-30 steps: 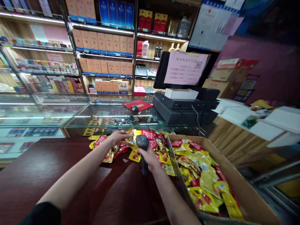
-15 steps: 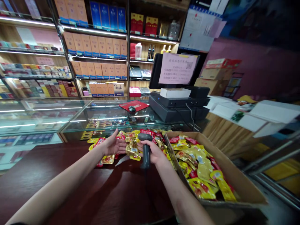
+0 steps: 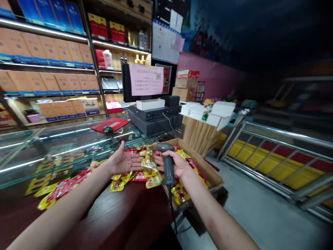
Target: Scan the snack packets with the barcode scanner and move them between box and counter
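Grey plastic: my right hand [image 3: 180,164] is gripping the scanner [image 3: 169,171]; my left hand [image 3: 121,162], fingers outstretched, is apparently steadying the gold packet [image 3: 148,163]; moving is calling for balance.

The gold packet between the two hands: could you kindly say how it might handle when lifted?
The gold packet has a shiny, foil-like surface, so it may be slightly slippery. Its creased wrapping suggests a thin skin that would probably flex. Being small beside the left hand, it is likely light.

A mouse [image 3: 107,129] sits on a red mat [image 3: 118,123]
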`<control>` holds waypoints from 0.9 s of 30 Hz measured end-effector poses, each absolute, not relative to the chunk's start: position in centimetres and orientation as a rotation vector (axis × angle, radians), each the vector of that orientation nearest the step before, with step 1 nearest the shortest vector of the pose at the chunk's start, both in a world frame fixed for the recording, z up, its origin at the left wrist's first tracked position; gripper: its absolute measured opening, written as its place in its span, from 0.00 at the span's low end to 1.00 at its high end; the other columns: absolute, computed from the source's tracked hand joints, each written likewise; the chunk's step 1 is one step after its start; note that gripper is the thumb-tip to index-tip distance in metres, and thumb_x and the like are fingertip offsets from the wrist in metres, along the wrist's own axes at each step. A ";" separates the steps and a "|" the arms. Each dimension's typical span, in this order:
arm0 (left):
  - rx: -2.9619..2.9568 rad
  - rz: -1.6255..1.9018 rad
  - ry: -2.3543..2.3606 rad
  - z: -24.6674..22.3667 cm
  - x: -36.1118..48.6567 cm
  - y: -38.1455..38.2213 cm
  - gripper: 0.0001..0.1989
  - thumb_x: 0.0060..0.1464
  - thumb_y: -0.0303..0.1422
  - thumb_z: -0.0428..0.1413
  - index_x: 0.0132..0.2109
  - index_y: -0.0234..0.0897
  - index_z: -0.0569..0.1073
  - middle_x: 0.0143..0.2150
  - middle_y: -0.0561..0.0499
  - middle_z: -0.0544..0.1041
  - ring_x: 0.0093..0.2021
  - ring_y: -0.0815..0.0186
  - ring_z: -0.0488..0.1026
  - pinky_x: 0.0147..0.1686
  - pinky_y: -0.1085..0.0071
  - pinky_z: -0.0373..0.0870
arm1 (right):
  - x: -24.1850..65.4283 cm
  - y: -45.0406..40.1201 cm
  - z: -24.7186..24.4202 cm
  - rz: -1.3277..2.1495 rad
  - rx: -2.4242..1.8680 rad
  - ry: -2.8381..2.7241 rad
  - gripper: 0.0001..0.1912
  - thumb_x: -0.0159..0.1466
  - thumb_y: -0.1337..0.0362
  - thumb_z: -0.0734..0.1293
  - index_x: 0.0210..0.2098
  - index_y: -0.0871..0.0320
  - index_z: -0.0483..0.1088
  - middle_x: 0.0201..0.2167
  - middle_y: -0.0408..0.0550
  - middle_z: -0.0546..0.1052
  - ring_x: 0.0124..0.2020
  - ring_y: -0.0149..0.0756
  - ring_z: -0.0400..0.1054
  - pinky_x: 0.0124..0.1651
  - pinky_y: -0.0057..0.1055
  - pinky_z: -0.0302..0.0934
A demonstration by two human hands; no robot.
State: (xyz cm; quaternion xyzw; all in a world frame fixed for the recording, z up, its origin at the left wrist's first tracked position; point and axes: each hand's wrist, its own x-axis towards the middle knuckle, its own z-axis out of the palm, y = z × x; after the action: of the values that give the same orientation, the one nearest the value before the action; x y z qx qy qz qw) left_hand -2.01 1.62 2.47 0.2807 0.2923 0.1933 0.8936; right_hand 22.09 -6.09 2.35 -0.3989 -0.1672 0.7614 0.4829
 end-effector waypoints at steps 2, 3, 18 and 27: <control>0.590 0.362 0.627 2.8 1.8 2.6 0.50 0.45 0.66 0.38 0.54 0.22 0.64 0.47 0.28 0.72 0.51 0.46 0.71 0.52 0.54 0.63 | 25.2 -6.1 2.4 1.803 -0.964 -0.396 0.05 0.54 0.69 0.63 0.32 0.61 0.68 0.39 0.54 0.78 0.38 0.36 0.73 0.38 0.32 0.66; 0.593 0.346 0.631 2.9 3.7 3.2 0.50 0.45 0.66 0.37 0.55 0.22 0.63 0.48 0.28 0.72 0.52 0.46 0.70 0.52 0.54 0.64 | 26.7 -6.0 2.4 1.768 -0.973 -0.391 0.05 0.54 0.69 0.64 0.31 0.61 0.68 0.39 0.54 0.78 0.38 0.37 0.73 0.38 0.32 0.66; 0.620 0.425 0.688 3.1 8.6 5.2 0.51 0.45 0.67 0.35 0.55 0.23 0.65 0.54 0.26 0.68 0.56 0.43 0.66 0.50 0.55 0.65 | 33.3 -4.3 3.5 1.589 -0.964 -0.380 0.08 0.52 0.73 0.62 0.34 0.61 0.67 0.36 0.55 0.78 0.38 0.40 0.75 0.42 0.36 0.68; 0.524 0.738 0.843 3.0 -5.9 -2.3 0.46 0.47 0.64 0.39 0.53 0.24 0.65 0.51 0.28 0.71 0.54 0.46 0.68 0.49 0.56 0.66 | 19.9 -5.3 3.4 2.024 -0.819 -0.502 0.09 0.53 0.73 0.60 0.34 0.61 0.66 0.43 0.58 0.76 0.47 0.41 0.72 0.48 0.37 0.66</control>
State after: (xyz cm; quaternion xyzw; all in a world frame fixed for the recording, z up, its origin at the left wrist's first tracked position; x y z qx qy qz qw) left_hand -5.89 -2.31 2.99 0.2456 0.3950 0.3457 0.8149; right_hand 19.88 -5.35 3.45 -0.3291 -0.2018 0.8131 0.4356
